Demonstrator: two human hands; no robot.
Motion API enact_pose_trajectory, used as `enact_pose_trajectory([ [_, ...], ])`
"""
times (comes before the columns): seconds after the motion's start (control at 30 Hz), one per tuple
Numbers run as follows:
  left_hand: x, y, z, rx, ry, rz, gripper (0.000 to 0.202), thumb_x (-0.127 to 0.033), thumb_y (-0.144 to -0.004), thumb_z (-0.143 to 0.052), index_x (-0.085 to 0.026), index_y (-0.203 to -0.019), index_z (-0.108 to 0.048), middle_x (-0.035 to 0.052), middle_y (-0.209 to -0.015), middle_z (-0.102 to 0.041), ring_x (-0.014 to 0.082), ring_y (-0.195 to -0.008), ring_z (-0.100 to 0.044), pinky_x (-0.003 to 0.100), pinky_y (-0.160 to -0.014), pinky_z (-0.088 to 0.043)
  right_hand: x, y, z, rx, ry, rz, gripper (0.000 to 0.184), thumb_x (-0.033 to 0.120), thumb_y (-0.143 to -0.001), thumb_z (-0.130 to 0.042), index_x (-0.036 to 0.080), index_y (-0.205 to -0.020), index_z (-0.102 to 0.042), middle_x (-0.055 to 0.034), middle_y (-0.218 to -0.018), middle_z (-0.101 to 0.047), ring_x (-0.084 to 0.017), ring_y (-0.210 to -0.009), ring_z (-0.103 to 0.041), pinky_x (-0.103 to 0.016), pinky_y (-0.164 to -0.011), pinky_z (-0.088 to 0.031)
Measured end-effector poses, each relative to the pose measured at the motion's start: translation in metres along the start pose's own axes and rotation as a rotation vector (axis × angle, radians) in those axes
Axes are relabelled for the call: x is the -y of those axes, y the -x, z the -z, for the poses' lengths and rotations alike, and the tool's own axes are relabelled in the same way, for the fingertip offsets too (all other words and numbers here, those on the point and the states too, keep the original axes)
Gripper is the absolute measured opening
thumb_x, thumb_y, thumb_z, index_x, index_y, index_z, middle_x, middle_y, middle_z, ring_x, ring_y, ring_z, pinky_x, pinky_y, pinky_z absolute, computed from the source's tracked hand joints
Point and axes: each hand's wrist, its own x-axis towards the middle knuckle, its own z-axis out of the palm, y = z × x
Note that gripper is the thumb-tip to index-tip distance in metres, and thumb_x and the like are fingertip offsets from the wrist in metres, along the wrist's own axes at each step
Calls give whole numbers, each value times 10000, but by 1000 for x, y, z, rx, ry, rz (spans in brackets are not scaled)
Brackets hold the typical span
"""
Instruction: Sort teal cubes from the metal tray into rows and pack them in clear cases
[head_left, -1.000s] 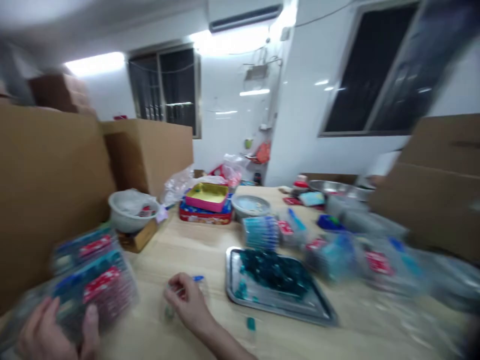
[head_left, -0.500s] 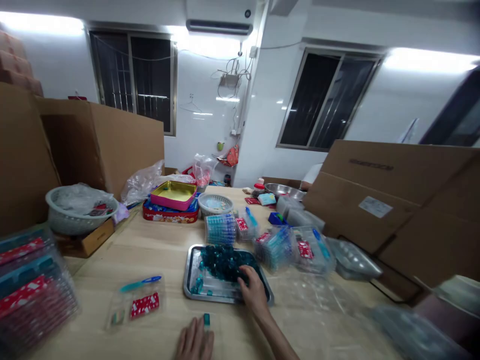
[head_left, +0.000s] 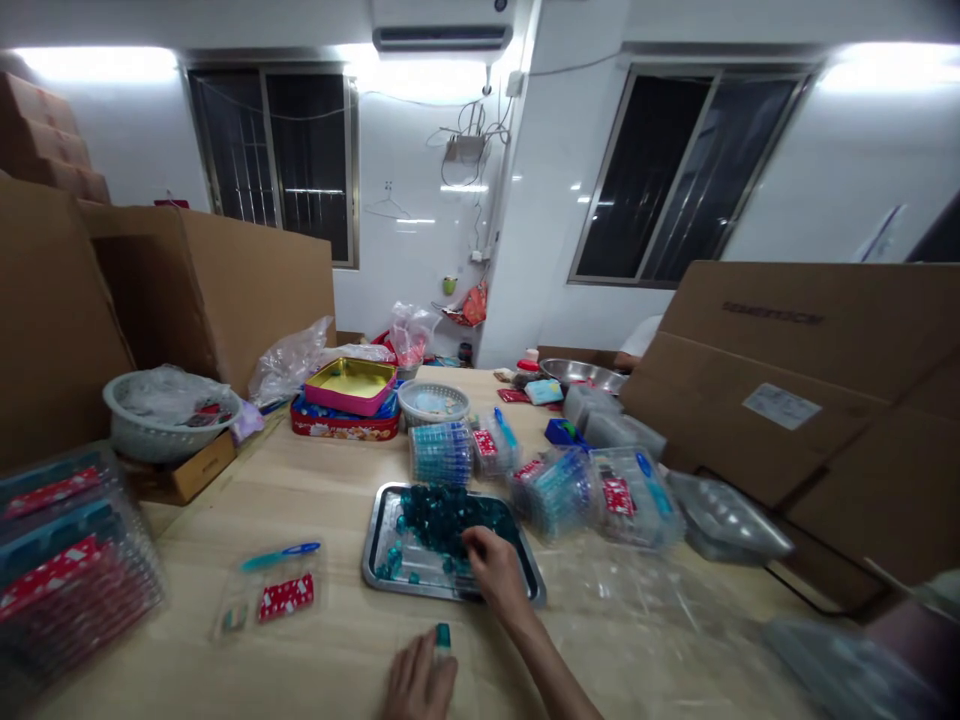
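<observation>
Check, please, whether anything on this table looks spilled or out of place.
A few teal pieces lie apart from the main heap, loose near the left corner of the metal tray, so they look spilled. The clear plastic packs right of the tray also sit tilted and jumbled, not in a neat row.

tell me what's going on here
A person is working at a wooden table. Their right hand is in a metal tray of small teal pieces, while their left hand holds one small teal piece just below the tray. To the tray's left lies a clear bag with a blue-handled item and a red card inside.
</observation>
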Motion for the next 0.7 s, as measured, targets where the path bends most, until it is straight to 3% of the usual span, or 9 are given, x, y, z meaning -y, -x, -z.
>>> enact_pose_trajectory([
  [0.07, 4, -18, 20, 74, 237, -38, 283, -402, -736, -523, -231, -925, -647, 34, -993, -663, 78, -947, -619, 160, -818, -527, -3, 16, 2, 20, -114, -55, 212, 218, -782, -412, 148, -753, -610, -55, -712, -631, -179, -678, -585, -259, -636, -434],
  [0.13, 3, -37, 40, 202, 394, 152, 252, -339, -773, -470, -208, -903, -642, 24, -938, -661, 33, -900, -613, 115, -803, -517, -6, 27, 4, 2, -197, -105, 208, 253, -772, -438, 148, -777, -618, -60, -744, -641, -188, -695, -590, -264, -636, -437],
  [0.23, -1, -58, 60, 299, 538, 434, 261, -329, -784, -444, -177, -828, -651, 29, -848, -660, 31, -822, -612, 107, -763, -504, -6, 31, 4, -13, -187, -136, 216, 238, -743, -458, 151, -821, -639, -69, -811, -659, -197, -726, -597, -278, -671, -437],
  [0.4, -2, -58, 64, 398, 686, 581, 239, -332, -754, -491, -150, -750, -645, 29, -782, -647, 33, -774, -597, 84, -719, -459, 9, 12, -7, 135, 52, -82, 205, 179, -735, -453, 164, -799, -648, -55, -786, -658, -175, -740, -595, -244, -682, -403],
  [0.6, 2, -54, 70, 449, 742, 643, 254, -341, -745, -492, -136, -720, -639, 35, -762, -641, 30, -741, -572, 75, -685, -427, 29, -4, -34, 163, 192, -134, 114, 169, -677, -539, 135, -700, -646, -139, -762, -650, -265, -812, -595, -306, -700, -363],
  [0.7, 5, -58, 75, 458, 765, 697, 260, -342, -736, -489, -126, -713, -633, 40, -754, -636, 31, -734, -559, 80, -686, -422, 31, -3, -36, 178, 157, -144, 172, 100, -641, -500, 140, -719, -648, -121, -774, -655, -245, -811, -592, -286, -689, -359],
])
